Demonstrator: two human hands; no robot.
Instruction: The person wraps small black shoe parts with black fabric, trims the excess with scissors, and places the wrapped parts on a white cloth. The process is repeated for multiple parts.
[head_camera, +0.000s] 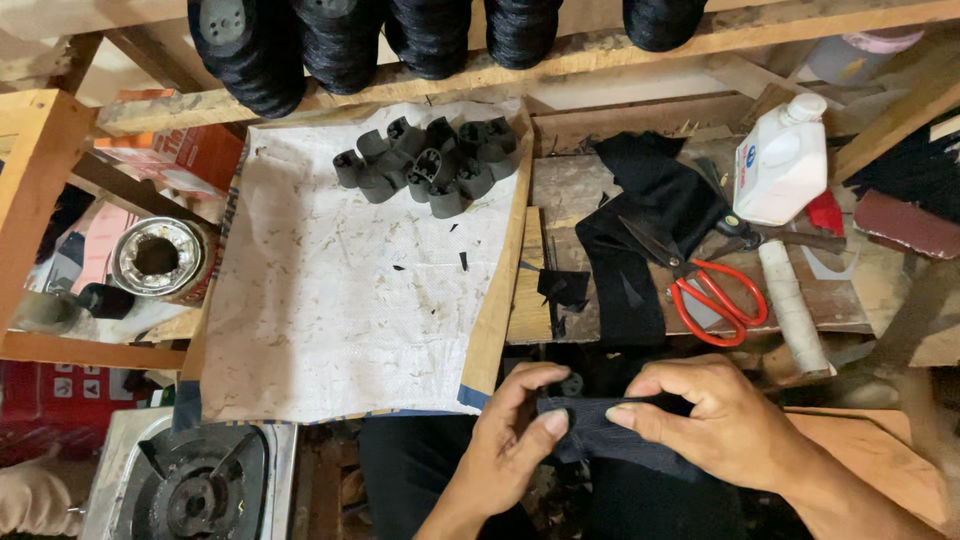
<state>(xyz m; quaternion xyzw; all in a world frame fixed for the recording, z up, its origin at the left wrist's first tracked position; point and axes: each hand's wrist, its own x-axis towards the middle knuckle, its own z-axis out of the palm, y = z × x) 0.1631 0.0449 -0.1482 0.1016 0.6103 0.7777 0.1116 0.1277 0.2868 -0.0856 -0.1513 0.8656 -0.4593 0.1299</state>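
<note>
Dark cloth strip (610, 435) pinched in left hand (505, 445) and right hand (715, 420).

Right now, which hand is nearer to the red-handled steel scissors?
Right. The right hand sits just below the red-handled steel scissors; the left hand is farther, down-left. Both pinch dark fabric.

A: Is the picture bright?

B: Mostly yes. A soft, even light falls on the white cloth (350, 290), and it shows every small crease. The white bottle (783, 165) looks very pale, almost washed out, with only a little glare.

A: And the dark parts?

B: The black spools (340, 40) and the black fabric (650, 230) lose their detail. Below the table edge it is dim, and the dark piece (610, 435) between the hands is hard to read.

A: Any blur?

B: The centre is sharp. The wooden beams (600, 50) bend a little near the edges, and the corners are softer.
</note>
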